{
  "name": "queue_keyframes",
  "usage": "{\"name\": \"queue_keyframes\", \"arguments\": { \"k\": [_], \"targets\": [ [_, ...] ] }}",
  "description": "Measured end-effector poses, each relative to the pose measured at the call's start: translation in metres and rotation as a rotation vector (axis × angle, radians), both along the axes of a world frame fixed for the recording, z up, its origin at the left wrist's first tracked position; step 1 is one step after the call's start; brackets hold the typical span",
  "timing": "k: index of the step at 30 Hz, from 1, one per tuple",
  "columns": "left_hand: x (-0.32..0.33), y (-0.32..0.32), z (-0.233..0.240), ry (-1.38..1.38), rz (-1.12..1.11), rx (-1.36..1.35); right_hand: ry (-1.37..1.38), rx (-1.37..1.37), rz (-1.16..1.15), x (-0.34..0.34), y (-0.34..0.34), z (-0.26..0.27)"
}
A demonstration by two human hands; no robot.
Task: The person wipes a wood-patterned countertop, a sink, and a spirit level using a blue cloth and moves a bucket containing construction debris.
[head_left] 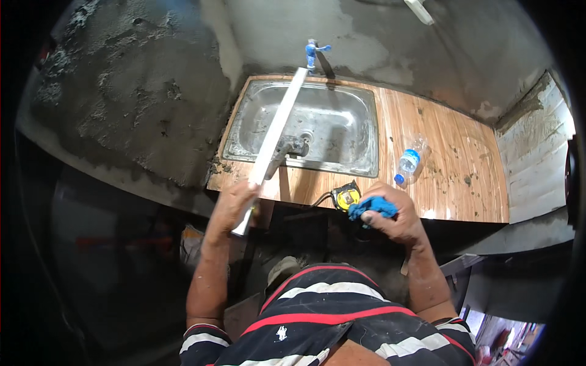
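Note:
My left hand [236,203] grips a long white strip [279,123] near its lower end. The strip slants up across the stainless steel sink [348,110], its far end close to the blue tap [311,52]. A crumpled blue cloth [376,209] is held in my right hand [399,208], above the counter's front edge. Just left of that hand is a yellow and black tape measure [345,197] at the edge. Partly hidden behind the strip, a hammer-like tool [290,145] lies over the sink's front rim.
A plastic bottle with a blue cap [409,159] lies on the wood-patterned countertop [458,174], which is spotted with grey residue. Rough cement wall [151,105] rises at the left. A white-surfaced side panel [531,164] bounds the right end. Beneath the counter it is dark.

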State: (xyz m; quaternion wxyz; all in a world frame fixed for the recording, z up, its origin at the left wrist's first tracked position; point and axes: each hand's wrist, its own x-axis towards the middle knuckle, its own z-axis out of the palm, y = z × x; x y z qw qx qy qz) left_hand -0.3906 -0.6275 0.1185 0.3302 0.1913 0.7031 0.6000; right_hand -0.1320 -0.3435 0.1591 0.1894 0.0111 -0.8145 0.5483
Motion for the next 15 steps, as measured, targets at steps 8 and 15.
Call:
{"name": "queue_keyframes", "arguments": {
  "k": [8,15],
  "targets": [
    [-0.108,0.017,-0.013,0.612,-0.152,-0.399,-0.216,-0.140,0.042,0.040,0.014,-0.031],
    [-0.144,0.049,-0.059,0.840,-0.383,-0.561,-0.279,-0.260,-0.015,0.097,0.026,-0.051]
  ]
}}
